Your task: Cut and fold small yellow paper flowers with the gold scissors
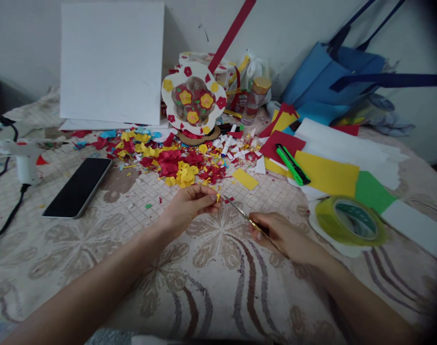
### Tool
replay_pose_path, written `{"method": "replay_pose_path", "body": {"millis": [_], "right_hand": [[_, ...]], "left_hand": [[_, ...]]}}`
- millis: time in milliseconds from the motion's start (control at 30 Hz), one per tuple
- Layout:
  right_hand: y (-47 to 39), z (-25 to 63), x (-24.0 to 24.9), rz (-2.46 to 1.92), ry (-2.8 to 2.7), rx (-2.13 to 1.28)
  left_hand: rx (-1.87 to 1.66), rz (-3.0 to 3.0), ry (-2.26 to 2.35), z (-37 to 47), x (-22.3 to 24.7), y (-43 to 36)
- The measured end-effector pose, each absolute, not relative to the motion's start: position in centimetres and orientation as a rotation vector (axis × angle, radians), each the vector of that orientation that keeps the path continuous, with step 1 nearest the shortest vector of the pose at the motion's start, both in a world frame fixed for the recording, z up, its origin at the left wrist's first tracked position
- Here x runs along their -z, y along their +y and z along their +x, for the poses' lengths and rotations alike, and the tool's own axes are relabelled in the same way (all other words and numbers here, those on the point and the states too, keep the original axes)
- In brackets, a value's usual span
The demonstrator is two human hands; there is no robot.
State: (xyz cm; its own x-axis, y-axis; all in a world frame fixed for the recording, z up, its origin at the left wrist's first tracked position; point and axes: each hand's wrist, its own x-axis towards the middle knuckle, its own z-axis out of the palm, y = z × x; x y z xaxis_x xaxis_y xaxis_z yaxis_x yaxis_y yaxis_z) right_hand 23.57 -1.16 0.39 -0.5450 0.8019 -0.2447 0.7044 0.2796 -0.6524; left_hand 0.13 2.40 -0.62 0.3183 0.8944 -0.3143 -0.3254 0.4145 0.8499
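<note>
My left hand (195, 206) pinches a small yellow paper piece (218, 197) between thumb and fingertips. Closed around the handles of a pair of scissors (245, 215) is my right hand (277, 232). The blades point up and left, and their tips come close to the yellow piece; whether they touch it I cannot tell. Just beyond my hands lies a heap of red paper flowers (170, 163) and yellow paper flowers (185, 175), mixed with scraps. A yellow paper rectangle (245, 179) rests flat to the right of the heap.
A flower-shaped paper decoration (171, 101) stands behind the heap, beside a white board (112, 62). On the left are a phone (78, 187) and a glue gun (24, 160). A green cutter (292, 164), coloured paper (329, 171), tape roll (351, 220) and blue bag (333, 79) occupy the right.
</note>
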Motion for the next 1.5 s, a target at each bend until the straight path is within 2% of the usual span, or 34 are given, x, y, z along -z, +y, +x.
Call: {"method": "replay_pose_path", "body": {"millis": [300,1500], "right_hand": [[-0.95,23.3,-0.37,-1.426,-2.418,-1.161],[-0.87,22.95,-0.4,-1.562,-2.529,-0.913]], "left_hand": [[-0.911,0.76,0.919,0.14,0.47,2.37],[-0.933,0.76,0.96,0.44,0.53,2.28]]}}
